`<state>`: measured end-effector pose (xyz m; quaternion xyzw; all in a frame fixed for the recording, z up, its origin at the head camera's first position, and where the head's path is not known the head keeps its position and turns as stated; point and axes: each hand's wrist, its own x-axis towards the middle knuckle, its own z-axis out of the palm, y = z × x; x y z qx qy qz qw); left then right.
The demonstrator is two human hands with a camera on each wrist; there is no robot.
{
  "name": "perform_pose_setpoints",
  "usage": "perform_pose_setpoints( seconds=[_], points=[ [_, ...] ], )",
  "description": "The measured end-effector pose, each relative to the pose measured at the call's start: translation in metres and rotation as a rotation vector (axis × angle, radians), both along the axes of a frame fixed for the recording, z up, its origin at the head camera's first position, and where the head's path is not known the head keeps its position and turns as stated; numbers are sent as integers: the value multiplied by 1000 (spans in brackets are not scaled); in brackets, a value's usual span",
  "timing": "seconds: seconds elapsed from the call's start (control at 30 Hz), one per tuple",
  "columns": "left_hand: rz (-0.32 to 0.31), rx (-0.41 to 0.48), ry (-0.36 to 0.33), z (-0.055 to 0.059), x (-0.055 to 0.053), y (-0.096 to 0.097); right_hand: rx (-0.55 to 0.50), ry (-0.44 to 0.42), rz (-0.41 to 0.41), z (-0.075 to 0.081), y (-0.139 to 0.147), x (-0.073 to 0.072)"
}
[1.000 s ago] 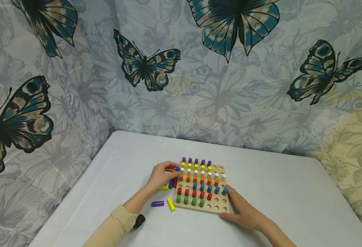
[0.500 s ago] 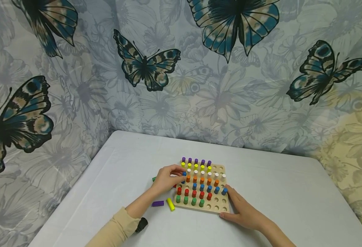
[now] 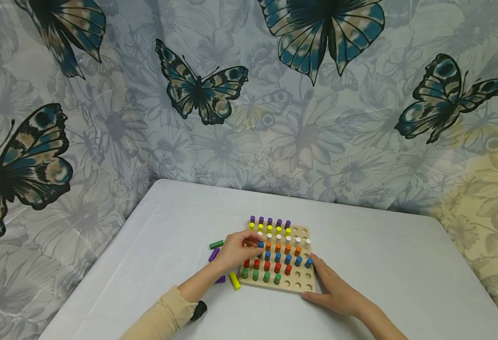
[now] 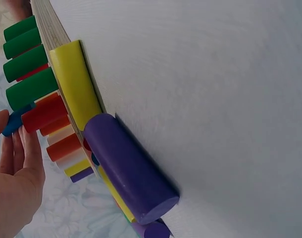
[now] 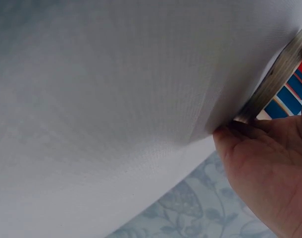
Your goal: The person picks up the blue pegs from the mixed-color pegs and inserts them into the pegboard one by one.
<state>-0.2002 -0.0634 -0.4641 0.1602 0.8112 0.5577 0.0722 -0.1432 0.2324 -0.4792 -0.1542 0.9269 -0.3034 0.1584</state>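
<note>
My left hand (image 3: 234, 250) pinches a blue peg (image 3: 260, 245) between thumb and fingers over the left part of a wooden pegboard (image 3: 270, 286). In the left wrist view the blue peg (image 4: 16, 120) is held beside the standing pegs; its lower end is hidden. The board bears rows of purple, yellow, white, orange, blue, red and green pegs. Some holes on its right side are bare. My right hand (image 3: 334, 290) rests against the near right corner, thumb on the front edge and fingers along the right edge. In the right wrist view the hand (image 5: 265, 168) touches that edge.
Loose pegs lie left of the board on the white table (image 3: 359, 241): a green peg (image 3: 216, 244), a purple peg (image 3: 214, 254) and a yellow peg (image 3: 235, 281) among them. A black object (image 3: 199, 310) is by the left sleeve. Butterfly-print cloth hangs behind.
My left hand has carried the blue peg rightward and nearer, from the board's left edge to above the blue row. Loose green and purple pegs have come into sight. My right hand stays put.
</note>
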Motion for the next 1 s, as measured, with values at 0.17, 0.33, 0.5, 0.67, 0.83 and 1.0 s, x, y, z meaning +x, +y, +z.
perform_pose_setpoints(
  seconds=[0.17,0.33,0.5,0.67,0.83,1.0],
  points=[
    [-21,-14,17,-2,0,0,-4,1,0,0,0,0],
    [-28,-51,54,-7,0,0,-3,2,1,0,0,0],
    [-42,-69,93,-9,0,0,-6,27,23,1,1,1],
    [-50,-75,123,-10,0,0,-12,45,35,2,1,2],
    [-52,-89,134,-12,-1,-1,-13,38,36,2,1,2],
    [-56,-115,117,-12,-1,-2,-10,34,35,2,1,1]
  ],
)
